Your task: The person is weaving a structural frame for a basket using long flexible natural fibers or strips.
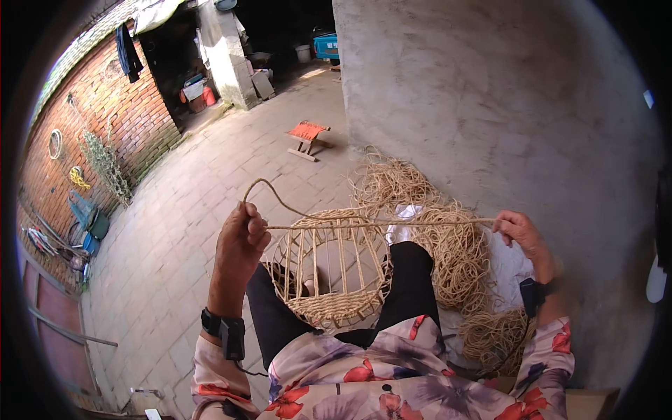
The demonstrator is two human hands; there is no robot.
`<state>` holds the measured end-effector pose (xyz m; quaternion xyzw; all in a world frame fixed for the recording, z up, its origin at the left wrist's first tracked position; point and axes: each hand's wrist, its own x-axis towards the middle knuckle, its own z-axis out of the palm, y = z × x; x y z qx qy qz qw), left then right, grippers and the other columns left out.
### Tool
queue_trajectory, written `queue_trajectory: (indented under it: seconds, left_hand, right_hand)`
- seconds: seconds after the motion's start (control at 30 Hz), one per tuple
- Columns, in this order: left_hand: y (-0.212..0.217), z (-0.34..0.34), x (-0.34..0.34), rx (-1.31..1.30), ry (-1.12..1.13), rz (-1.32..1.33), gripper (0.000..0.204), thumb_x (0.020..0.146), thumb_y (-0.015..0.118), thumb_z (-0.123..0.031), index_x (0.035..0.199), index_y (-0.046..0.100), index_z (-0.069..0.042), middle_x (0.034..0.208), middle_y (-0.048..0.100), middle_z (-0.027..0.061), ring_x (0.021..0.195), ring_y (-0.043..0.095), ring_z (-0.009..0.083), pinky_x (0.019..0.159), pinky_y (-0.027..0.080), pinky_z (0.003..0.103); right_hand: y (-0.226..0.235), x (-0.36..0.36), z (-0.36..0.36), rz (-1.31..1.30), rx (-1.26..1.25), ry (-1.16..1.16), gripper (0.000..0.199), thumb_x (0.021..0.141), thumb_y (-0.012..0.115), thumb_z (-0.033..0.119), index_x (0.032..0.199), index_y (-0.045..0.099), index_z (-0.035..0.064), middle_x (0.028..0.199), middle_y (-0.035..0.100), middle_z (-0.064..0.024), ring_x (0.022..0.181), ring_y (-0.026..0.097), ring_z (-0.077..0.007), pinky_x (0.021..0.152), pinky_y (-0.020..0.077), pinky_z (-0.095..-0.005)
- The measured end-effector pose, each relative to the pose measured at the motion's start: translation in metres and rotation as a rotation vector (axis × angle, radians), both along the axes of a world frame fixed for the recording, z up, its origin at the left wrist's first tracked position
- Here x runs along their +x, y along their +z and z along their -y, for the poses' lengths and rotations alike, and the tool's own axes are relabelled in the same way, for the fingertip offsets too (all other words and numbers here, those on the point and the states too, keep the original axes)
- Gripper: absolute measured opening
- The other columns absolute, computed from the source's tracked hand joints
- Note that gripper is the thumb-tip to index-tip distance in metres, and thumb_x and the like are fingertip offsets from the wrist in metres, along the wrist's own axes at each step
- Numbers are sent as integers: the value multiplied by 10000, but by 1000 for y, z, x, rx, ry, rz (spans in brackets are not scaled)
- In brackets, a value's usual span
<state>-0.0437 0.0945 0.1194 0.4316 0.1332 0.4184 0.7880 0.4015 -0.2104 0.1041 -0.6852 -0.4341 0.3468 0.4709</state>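
A round, half-woven straw-rope basket [336,306] rests between my knees, with open gaps between its upright strands. Above it, one length of straw rope [420,223] is stretched nearly level between my hands. My left hand [241,241] is closed on the rope at the left of the basket; from its fingers a loop of rope arches up and runs back down to the basket's far rim. My right hand [514,229] pinches the rope's other stretch, out to the right over the rope heap.
Loose heaps of straw rope [458,259] lie on white sheeting [509,269] at my right, against a grey wall [490,105]. A folding stool [308,133] with an orange seat stands ahead on the paved floor [210,182]. A brick wall [91,133] runs along the left.
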Motion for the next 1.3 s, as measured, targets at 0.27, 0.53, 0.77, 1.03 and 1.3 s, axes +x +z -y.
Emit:
queue_trajectory:
  seconds: [0.27,0.53,0.77,1.03,1.3]
  left_hand:
    - [-12,-29,4,-23,-9,28,198,1031,454,-284,970,517,-106,683,456,-37,568,367,55,503,308,213]
    - [3,-120,-75,-154,192,195,147,1018,496,-233,963,564,-115,649,453,-51,529,355,52,470,292,217]
    - [-32,-159,-112,-63,266,301,162,1000,529,-204,924,612,-86,890,659,58,699,581,106,638,482,244]
    - [-37,18,39,-55,-183,63,198,1016,485,-276,958,557,-101,974,622,73,812,600,141,767,500,294]
    - [-64,17,33,-270,-235,141,164,996,533,-230,1061,551,-81,913,598,32,702,530,84,639,455,227]
  right_hand:
    - [-23,84,69,231,-26,-372,218,902,587,274,825,633,74,685,578,43,550,485,-36,498,402,-201]
    - [-74,186,151,886,-205,-938,337,914,515,354,888,569,23,764,582,-152,683,556,-274,643,438,-404]
    - [-120,254,228,737,-254,-1196,386,860,565,376,1069,638,60,1134,631,-196,995,603,-371,840,461,-461]
    - [-12,-109,-106,56,269,-48,353,875,675,163,1203,621,43,986,669,-63,723,613,-104,628,499,-246]
    - [-28,-158,-111,-260,94,370,263,953,597,288,1013,669,43,765,590,36,608,480,-25,491,374,-174]
